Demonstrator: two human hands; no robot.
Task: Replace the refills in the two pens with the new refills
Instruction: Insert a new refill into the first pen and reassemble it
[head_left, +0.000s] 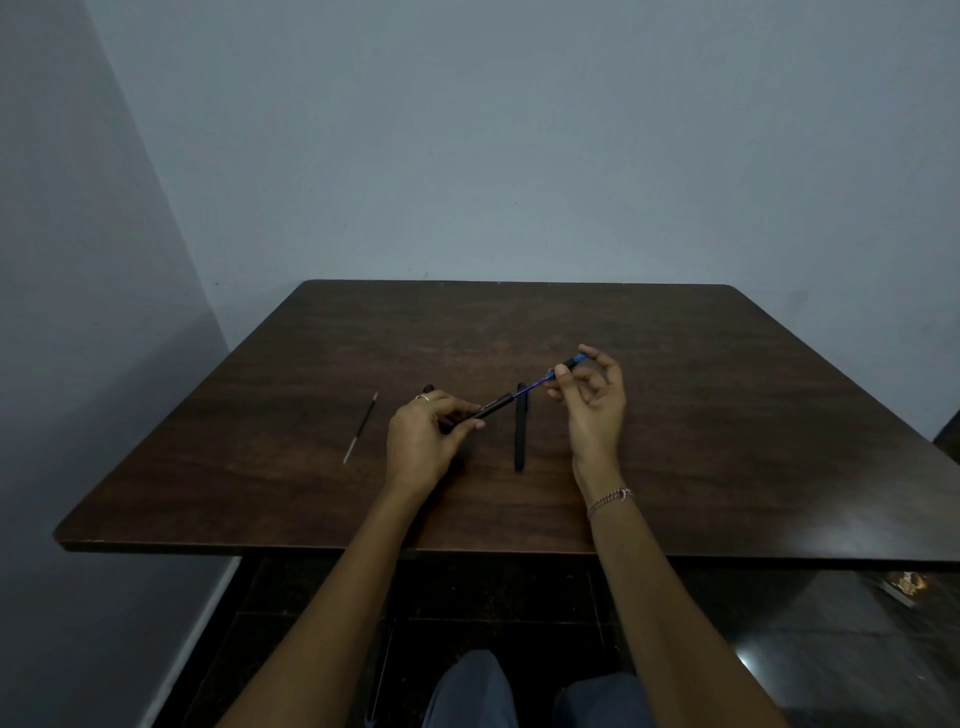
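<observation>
My left hand (422, 434) grips a black pen barrel (493, 406) above the dark wooden table (675, 415). A thin blue refill (535, 387) runs from the barrel's open end up to the right. My right hand (592, 402) pinches the blue tip section (571, 361) at the refill's far end. A second black pen (520, 428) lies on the table between my hands, pointing away from me. A loose refill (360, 427), dark with a pale end, lies to the left of my left hand. A small black piece (428, 388) shows just behind my left hand.
The table's near edge (311, 545) is close to my body, and my knees (519, 691) show below it. A plain wall stands behind the table. A wrapper (906, 584) lies on the floor at the right.
</observation>
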